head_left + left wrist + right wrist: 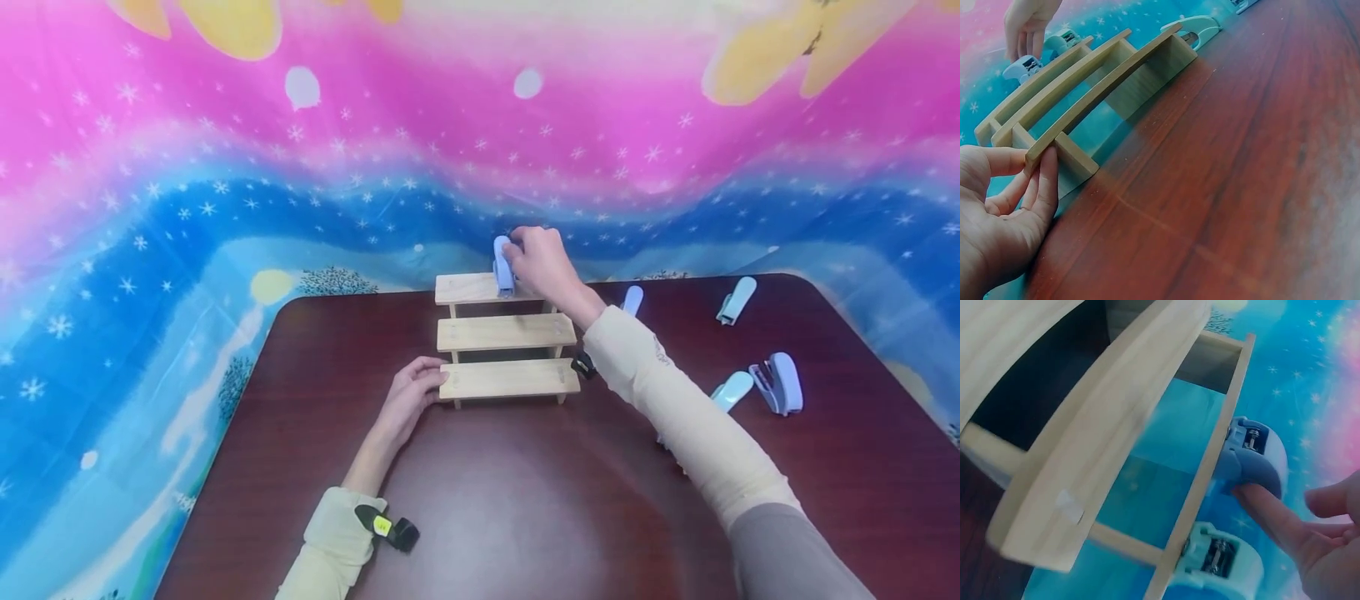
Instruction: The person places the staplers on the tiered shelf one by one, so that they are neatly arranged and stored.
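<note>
A light wooden three-step display stand (506, 335) stands on the table. At its lowest step, my left hand (408, 398) pinches the left end of the board, thumb above and fingers beneath in the left wrist view. On the top step a blue stapler (502, 268) sits upright. My right hand (546, 262) is at its right side; in the right wrist view, the extended index finger (1272, 522) touches it while the thumb stays apart. Beside it on that step is a mint green stapler (1219, 559), hidden behind the right hand in the head view.
Right of the stand, a lavender stapler (632, 300) is partly covered by the right sleeve. Farther right lie a mint stapler (737, 300), another mint stapler (732, 390) beside the forearm, and an open lavender stapler (783, 383). A patterned cloth (420, 142) hangs behind the dark table (487, 500).
</note>
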A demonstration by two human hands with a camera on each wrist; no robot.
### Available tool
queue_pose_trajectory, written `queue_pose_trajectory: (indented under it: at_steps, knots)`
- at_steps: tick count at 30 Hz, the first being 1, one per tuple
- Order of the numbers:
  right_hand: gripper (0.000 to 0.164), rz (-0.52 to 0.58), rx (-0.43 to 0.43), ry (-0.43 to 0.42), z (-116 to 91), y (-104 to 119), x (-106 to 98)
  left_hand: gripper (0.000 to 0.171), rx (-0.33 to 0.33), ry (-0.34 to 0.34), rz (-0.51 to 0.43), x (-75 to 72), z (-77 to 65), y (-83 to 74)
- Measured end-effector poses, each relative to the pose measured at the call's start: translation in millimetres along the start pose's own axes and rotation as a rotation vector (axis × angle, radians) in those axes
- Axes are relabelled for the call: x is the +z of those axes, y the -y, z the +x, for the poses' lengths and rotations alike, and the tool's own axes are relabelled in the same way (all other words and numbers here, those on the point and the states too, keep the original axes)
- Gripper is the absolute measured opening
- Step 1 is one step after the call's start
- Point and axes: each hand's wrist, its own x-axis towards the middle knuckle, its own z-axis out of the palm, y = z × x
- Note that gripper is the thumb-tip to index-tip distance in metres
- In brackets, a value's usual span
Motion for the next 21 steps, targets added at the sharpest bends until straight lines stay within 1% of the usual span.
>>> queue_pose_trajectory:
  at_steps: [2, 4, 6, 7, 9, 11, 12, 15, 18, 21]
  knots:
    - [0.037, 0.003, -0.058, -0.038, -7.3, -3.5, -4.8, 0.024, -0.009, 0.001, 0.0, 0.4, 0.0, 0.9]
    - [0.035, 0.023, -0.115, -0.097, -16.5, -8.4, -12.9, 0.025, -0.013, 0.001, -0.003, 1.0, 0.3, 1.2]
    - [0.034, 0.1, -0.129, -0.156, -28.8, -16.1, -24.4, 0.026, -0.012, 0.004, -0.004, 2.2, 0.6, 0.8]
    - [0.033, 0.155, -0.117, -0.182, -35.8, -20.9, -30.9, 0.026, -0.01, 0.006, -0.006, 2.9, 0.9, 0.4]
    - [0.033, 0.26, -0.071, -0.239, -50.8, -35.1, -44.1, 0.026, -0.002, 0.009, -0.006, 3.9, 1.7, -0.3]
    - [0.035, 0.362, 0.012, -0.276, -66.3, -53.3, -56.5, 0.027, 0.002, 0.012, -0.001, 4.2, 2.2, -1.1]
    - [0.035, 0.39, 0.049, -0.293, -73.3, -63.8, -62.0, 0.027, 0.004, 0.014, 0.003, 3.8, 2.4, -1.2]
    - [0.038, 0.434, 0.146, -0.317, -92.3, -96.6, -76.6, 0.028, 0.0, 0.015, 0.015, 1.7, 0.8, -1.6]
    - [0.042, 0.46, 0.209, -0.335, -108.0, -126.6, -89.8, 0.029, -0.007, 0.014, 0.02, -0.5, -0.7, -0.4]
    - [0.047, 0.525, 0.273, -0.339, -121.9, -150.8, -101.9, 0.029, -0.012, 0.011, 0.024, -0.4, -1.4, 1.6]
